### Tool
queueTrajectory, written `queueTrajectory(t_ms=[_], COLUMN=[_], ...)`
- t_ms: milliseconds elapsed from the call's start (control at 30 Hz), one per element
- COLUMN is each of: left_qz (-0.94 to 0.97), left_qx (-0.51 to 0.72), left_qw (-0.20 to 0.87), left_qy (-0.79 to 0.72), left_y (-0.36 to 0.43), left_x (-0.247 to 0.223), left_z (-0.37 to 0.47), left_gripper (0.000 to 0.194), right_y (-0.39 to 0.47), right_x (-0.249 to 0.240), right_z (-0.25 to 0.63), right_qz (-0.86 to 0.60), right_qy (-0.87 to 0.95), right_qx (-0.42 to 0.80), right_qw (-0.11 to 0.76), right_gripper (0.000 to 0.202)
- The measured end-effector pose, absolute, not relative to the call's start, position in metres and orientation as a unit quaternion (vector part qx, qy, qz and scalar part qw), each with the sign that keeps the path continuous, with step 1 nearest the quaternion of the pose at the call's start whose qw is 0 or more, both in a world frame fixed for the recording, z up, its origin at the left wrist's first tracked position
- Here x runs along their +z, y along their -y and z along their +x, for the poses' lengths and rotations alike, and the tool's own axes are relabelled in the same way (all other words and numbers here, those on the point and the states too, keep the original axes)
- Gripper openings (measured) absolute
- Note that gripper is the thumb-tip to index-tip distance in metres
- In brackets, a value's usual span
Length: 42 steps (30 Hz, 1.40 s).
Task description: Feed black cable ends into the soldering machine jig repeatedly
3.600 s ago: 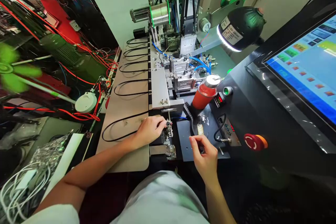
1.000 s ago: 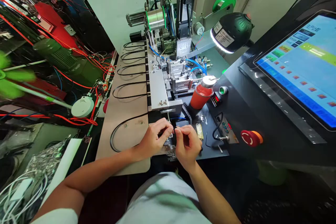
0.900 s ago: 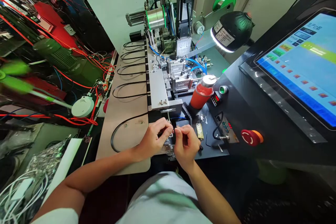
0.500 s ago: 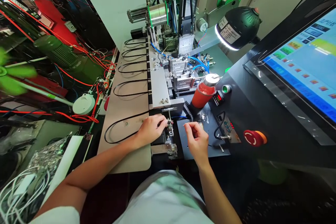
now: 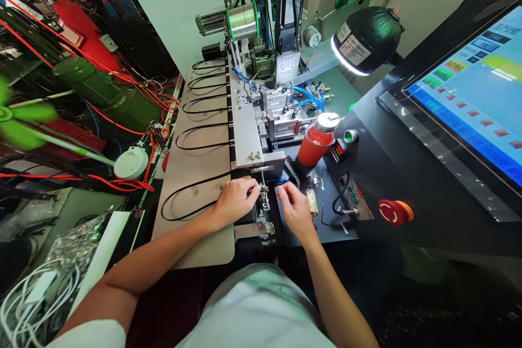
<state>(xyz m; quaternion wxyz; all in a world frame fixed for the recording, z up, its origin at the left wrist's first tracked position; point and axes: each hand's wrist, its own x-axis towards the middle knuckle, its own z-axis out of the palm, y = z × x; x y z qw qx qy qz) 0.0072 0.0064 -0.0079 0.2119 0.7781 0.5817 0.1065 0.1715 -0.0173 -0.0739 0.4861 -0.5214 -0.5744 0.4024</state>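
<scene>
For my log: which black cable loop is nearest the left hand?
The frontmost loop, beside the left hand; the other four loops lie farther back.

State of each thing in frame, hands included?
Left bare hand: curled at small silver metal fixture; grip unclear.
Right bare hand: curled, apart from left; grip unclear.
Red bottle with silver cap: closed.
Black domed lamp: lit.
Large blue screen: on.
Green-bladed fan: blades blurred, likely spinning.
Round red button: position unclear.

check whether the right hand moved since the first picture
Yes: judged against the red bottle, the right hand has shifted left and forward.
</scene>
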Motion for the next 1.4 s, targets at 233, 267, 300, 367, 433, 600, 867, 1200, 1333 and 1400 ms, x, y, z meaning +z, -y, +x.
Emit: queueTrajectory(t_ms=[233,267,300,367,433,600,867,1200,1333,1400], left_qz=[0.79,0.797,0.805,0.822,0.839,0.906,0.926,0.876,0.873,0.872], left_qx=[0.091,0.09,0.091,0.102,0.125,0.117,0.062,0.069,0.071,0.073], left_qw=[0.175,0.162,0.146,0.11,0.07,-0.063,-0.077,0.037,0.037,0.042], left_qy=[-0.581,-0.575,-0.567,-0.549,-0.524,-0.402,-0.364,-0.475,-0.48,-0.483], left_y=[-0.006,-0.006,-0.005,-0.002,0.002,0.007,0.003,0.002,0.003,0.003], left_x=[-0.008,-0.009,-0.01,-0.013,-0.014,-0.012,-0.003,-0.004,-0.004,-0.004], left_z=[0.011,0.01,0.009,0.005,-0.001,-0.012,-0.014,-0.02,-0.019,-0.019], left_gripper=[0.024,0.024,0.024,0.023,0.02,0.028,0.027,0.016,0.018,0.018], right_y=[0.003,0.003,0.003,0.004,0.005,0.005,0.006,0.021,0.022,0.024], right_x=[-0.075,-0.076,-0.077,-0.079,-0.08,-0.083,-0.088,-0.074,-0.073,-0.07], right_z=[0.149,0.147,0.146,0.145,0.144,0.142,0.155,0.162,0.163,0.167], right_qz=[-0.475,-0.471,-0.467,-0.461,-0.461,-0.459,-0.509,-0.466,-0.487,-0.508], right_qy=[0.598,0.598,0.597,0.593,0.585,0.565,0.539,0.687,0.647,0.619], right_qx=[0.421,0.414,0.407,0.402,0.404,0.424,0.407,0.213,0.246,0.272], right_qw=[0.49,0.5,0.509,0.523,0.531,0.538,0.532,0.516,0.533,0.534], right_gripper=[0.032,0.031,0.031,0.031,0.031,0.031,0.035,0.027,0.023,0.022])
